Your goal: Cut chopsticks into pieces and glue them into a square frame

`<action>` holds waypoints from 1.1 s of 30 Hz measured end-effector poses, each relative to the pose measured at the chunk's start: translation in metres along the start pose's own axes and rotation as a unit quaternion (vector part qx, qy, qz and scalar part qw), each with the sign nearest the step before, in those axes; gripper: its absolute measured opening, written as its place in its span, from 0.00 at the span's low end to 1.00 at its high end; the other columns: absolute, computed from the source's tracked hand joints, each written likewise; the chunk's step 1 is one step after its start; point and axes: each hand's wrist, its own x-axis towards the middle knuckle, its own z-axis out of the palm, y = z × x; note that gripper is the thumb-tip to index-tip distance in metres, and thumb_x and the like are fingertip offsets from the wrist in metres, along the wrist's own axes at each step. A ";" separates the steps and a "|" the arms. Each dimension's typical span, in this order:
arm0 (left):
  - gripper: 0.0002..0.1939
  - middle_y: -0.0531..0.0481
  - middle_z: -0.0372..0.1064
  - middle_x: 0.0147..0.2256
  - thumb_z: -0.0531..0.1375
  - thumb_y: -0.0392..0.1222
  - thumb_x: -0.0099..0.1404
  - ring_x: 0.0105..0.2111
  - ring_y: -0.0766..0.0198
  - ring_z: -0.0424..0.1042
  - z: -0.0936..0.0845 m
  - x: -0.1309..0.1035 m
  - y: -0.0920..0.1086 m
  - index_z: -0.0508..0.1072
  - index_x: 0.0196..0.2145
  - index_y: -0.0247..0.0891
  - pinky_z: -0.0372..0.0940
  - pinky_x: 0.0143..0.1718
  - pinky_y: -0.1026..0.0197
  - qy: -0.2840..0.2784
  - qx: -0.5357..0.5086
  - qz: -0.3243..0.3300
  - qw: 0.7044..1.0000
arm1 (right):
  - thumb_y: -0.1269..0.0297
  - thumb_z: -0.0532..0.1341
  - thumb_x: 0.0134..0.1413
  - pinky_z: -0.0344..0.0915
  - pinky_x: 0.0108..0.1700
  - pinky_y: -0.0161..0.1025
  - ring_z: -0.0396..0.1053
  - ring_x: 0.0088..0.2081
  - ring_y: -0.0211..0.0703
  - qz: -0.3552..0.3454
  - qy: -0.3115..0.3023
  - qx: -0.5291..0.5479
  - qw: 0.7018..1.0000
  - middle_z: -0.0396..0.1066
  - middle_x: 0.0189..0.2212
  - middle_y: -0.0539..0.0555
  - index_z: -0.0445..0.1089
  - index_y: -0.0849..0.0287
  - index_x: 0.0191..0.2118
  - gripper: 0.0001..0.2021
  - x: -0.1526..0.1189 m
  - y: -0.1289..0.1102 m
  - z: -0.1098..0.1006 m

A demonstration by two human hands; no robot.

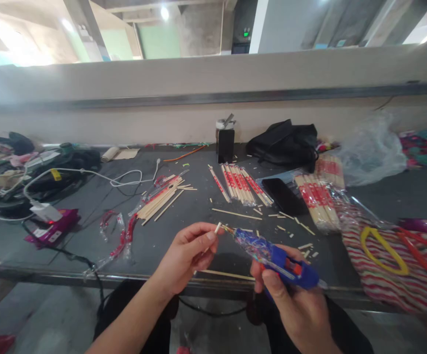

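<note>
My left hand (194,248) pinches a short piece of wooden stick (218,227) between thumb and fingertips, above the front part of the dark table. Wrapped around the handle of a blue hot glue gun (277,258) is my right hand (298,295). The glue gun's nozzle points left and ends close to the stick piece; whether the two touch I cannot tell. Stringy glue residue covers the front of its body. Beneath my hands a long bare chopstick (228,274) lies along the table's front edge.
Loose chopsticks (161,199) lie left of centre, wrapped chopsticks (241,184) further back. A black phone (281,195), chopstick packs (318,201) and a striped cloth (375,265) with scissors-like yellow handle (383,250) are at right. A white cable (88,171) crosses the left.
</note>
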 end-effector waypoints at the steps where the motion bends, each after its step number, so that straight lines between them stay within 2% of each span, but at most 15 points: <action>1: 0.11 0.55 0.61 0.23 0.63 0.44 0.59 0.16 0.79 0.52 0.000 0.000 0.000 0.74 0.37 0.35 0.40 0.16 0.70 0.001 0.000 0.002 1.000 | 0.55 0.59 0.56 0.65 0.27 0.35 0.66 0.22 0.37 -0.004 0.001 -0.003 1.000 0.70 0.26 0.48 0.62 0.54 0.42 0.12 0.000 0.001 0.000; 10: 0.09 0.55 0.61 0.24 0.62 0.42 0.61 0.17 0.79 0.51 0.000 -0.001 -0.001 0.74 0.38 0.35 0.39 0.17 0.68 -0.006 -0.002 0.004 1.000 | 0.57 0.58 0.57 0.63 0.31 0.38 0.68 0.28 0.41 -0.062 0.006 -0.074 0.995 0.69 0.30 0.52 0.63 0.56 0.42 0.11 0.000 0.009 -0.007; 18: 0.09 0.55 0.61 0.23 0.62 0.42 0.61 0.17 0.79 0.51 0.001 -0.001 -0.001 0.74 0.38 0.35 0.39 0.17 0.69 -0.011 -0.007 0.003 1.000 | 0.55 0.58 0.57 0.64 0.32 0.37 0.67 0.27 0.40 -0.050 0.036 -0.081 0.995 0.68 0.28 0.50 0.63 0.55 0.42 0.11 -0.002 0.005 -0.004; 24: 0.09 0.55 0.61 0.24 0.62 0.41 0.61 0.17 0.79 0.52 0.001 -0.001 -0.002 0.74 0.38 0.35 0.39 0.17 0.69 -0.014 -0.009 0.001 1.000 | 0.59 0.59 0.57 0.65 0.30 0.36 0.68 0.26 0.40 -0.083 0.018 -0.093 0.992 0.70 0.28 0.50 0.62 0.55 0.43 0.11 0.001 0.012 -0.009; 33: 0.08 0.55 0.61 0.23 0.61 0.41 0.62 0.16 0.79 0.51 0.002 -0.001 -0.002 0.74 0.38 0.35 0.39 0.17 0.69 -0.017 -0.006 0.001 1.000 | 0.60 0.58 0.57 0.66 0.29 0.35 0.68 0.25 0.39 -0.096 0.009 -0.109 0.989 0.70 0.28 0.51 0.62 0.56 0.43 0.10 0.002 0.012 -0.010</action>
